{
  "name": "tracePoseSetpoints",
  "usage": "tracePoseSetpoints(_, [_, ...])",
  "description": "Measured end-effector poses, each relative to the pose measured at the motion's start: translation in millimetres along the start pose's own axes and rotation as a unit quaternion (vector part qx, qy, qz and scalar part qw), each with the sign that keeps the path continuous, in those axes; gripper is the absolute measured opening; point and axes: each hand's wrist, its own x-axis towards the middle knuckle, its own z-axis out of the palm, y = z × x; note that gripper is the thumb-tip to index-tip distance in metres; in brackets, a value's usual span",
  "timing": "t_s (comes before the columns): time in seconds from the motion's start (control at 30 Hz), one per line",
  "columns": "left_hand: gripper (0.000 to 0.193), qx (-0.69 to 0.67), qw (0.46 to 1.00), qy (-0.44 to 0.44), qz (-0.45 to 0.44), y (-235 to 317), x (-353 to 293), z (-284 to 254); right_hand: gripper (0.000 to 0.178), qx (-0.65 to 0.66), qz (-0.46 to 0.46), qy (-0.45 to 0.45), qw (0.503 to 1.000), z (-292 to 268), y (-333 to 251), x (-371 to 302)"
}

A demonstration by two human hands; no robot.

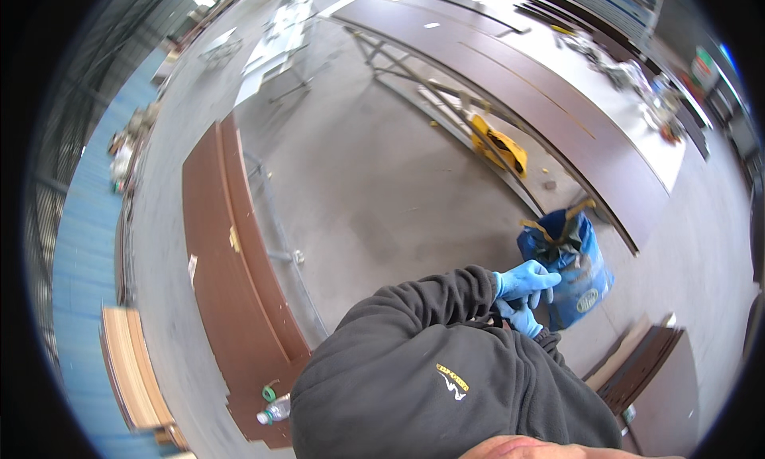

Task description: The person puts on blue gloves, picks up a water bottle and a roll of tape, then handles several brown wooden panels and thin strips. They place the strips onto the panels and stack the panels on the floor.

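1. We see the blue bag on the floor, just beside our left hand and near the close end of the long brown board
2. We judge the blue bag soft and thin-walled, perhaps a little slick under gloves; its weight depends on the contents, which we cannot make out past the crumpled mouth
3. We would take hold by the tan straps at the top, since the walls likely fold under a pinch
4. Our left hand, blue-gloved, has its fingers close together and partly bent; it overlaps the bag in view, but we cannot tell whether it touches it or grips anything
5. Our right hand sits just below, partly hidden, so we cannot tell how far it is closed
6. A dark item shows beside both hands; we cannot tell whether either holds it
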Motion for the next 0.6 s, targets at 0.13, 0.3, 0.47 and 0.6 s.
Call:
tracePoseSetpoints(0.13, [0.052, -0.064, 0.99, 0.127, 0.006, 6, -27, -49, 0.066, -0.101, 0.045, -0.114, 0.987, 5, -34, 59])
tracePoseSetpoints(0.3, [0.046, -0.153, 0.951, 0.267, 0.001, 1, -62, -97, 0.048, -0.111, 0.1, -0.238, 0.96, 2, -60, 123])
tracePoseSetpoints(0.47, [0.032, -0.293, 0.816, 0.488, 0.104, -72, -127, -135, 0.05, -0.088, 0.115, -0.291, 0.946, -11, -66, 177])
tracePoseSetpoints(0.6, [0.03, -0.384, 0.567, 0.694, 0.224, -204, -208, -135, 0.051, -0.153, 0.163, -0.269, 0.937, 6, -48, 206])
